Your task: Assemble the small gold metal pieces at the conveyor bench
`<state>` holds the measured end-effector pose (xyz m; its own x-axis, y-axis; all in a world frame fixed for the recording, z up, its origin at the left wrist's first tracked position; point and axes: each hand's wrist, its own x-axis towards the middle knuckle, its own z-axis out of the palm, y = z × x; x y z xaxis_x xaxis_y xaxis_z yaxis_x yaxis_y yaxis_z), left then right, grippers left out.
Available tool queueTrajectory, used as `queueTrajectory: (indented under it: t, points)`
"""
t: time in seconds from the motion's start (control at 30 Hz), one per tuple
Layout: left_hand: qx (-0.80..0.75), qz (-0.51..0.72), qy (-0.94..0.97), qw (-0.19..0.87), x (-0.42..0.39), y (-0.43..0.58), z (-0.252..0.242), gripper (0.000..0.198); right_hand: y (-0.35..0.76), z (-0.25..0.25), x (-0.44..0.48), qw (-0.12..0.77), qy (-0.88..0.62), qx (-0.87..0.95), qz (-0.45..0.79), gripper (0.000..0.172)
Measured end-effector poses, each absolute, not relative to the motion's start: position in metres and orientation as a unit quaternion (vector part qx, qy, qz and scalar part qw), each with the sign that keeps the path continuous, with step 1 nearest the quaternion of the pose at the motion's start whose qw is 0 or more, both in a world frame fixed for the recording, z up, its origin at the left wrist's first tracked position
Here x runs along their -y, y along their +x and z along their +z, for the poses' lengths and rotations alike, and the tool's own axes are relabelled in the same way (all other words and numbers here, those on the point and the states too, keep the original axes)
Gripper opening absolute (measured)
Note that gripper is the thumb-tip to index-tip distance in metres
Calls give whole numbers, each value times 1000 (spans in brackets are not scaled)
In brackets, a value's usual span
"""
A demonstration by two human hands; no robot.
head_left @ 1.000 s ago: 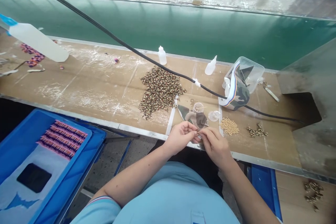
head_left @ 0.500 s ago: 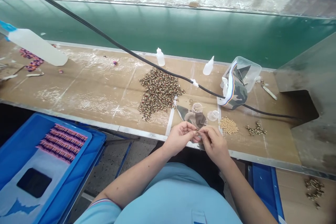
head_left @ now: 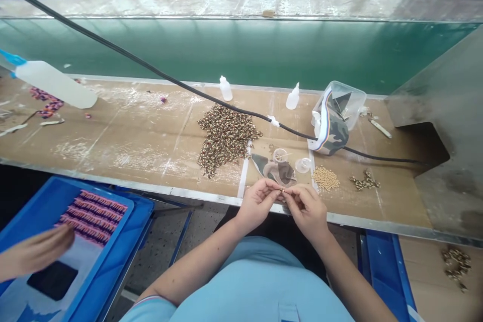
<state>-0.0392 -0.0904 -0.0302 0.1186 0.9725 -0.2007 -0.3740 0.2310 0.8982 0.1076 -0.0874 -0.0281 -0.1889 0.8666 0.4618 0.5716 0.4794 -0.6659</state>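
My left hand (head_left: 257,202) and my right hand (head_left: 306,209) meet at the near edge of the brown workbench (head_left: 143,136), both pinched on one small bead-like piece (head_left: 282,190) between the fingertips. Just beyond them lie a scrap of camouflage fabric (head_left: 281,171), two small clear cups (head_left: 279,154), a little heap of tan beads (head_left: 325,178) and a large pile of brown patterned beads (head_left: 225,137). A few joined bead pieces (head_left: 364,181) lie to the right.
A black cable (head_left: 188,89) crosses the bench. Two small squeeze bottles (head_left: 225,89), a larger bottle (head_left: 53,83) and a clear tub with camouflage cloth (head_left: 335,118) stand behind. At lower left another person's hand (head_left: 35,251) reaches over a blue crate (head_left: 94,241) holding purple strips.
Another person's hand has come in over the blue crate at lower left. My hands stay pinched together at the bench edge; the view has shifted slightly.
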Motion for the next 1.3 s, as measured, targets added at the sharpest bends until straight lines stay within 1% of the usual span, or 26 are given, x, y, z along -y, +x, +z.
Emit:
queueTrajectory:
  t: [0.17, 0.33, 0.53, 0.7, 0.77, 0.83, 0.9, 0.97, 1.03, 1.07, 1.13, 1.23, 1.3]
  points:
    - [-407, 523, 387, 641, 95, -39, -37, 23, 109, -34, 90, 429, -455, 772, 113, 8]
    - [-411, 516, 394, 641, 97, -40, -36, 26, 110, -36, 92, 435, -435, 786, 64, 12]
    - [-432, 497, 391, 643, 96, -40, -32, 28, 107, -34, 93, 400, -467, 781, 114, 11]
    - [-438, 483, 393, 648, 95, -41, -25, 25, 112, -23, 87, 383, -485, 769, 163, 15]
    - [-445, 479, 395, 645, 94, -41, -24, 24, 125, -18, 83, 376, -516, 755, 147, 16]
    - [-451, 471, 399, 644, 95, -40, -23, 22, 145, -14, 81, 376, -566, 727, 95, 19]
    - [-454, 463, 407, 644, 97, -37, -25, 20, 168, -14, 80, 365, -618, 696, 43, 25]
    - [-453, 459, 414, 643, 98, -34, -28, 19, 188, -17, 76, 335, -679, 653, 6, 33]
    - [-458, 461, 422, 632, 98, -33, -32, 18, 202, -22, 71, 305, -740, 600, -2, 38]
    - [-462, 463, 429, 623, 97, -35, -33, 18, 206, -23, 68, 293, -761, 578, 3, 38]
    - [-482, 468, 469, 573, 93, -43, -32, 16, 210, -22, 67, 296, -771, 563, 19, 33]
    - [-550, 477, 546, 414, 84, -70, -24, 9, 209, -18, 68, 326, -757, 565, 45, 26]
    - [-608, 481, 553, 306, 74, -93, -18, 12, 206, -18, 69, 329, -748, 572, 65, 29]
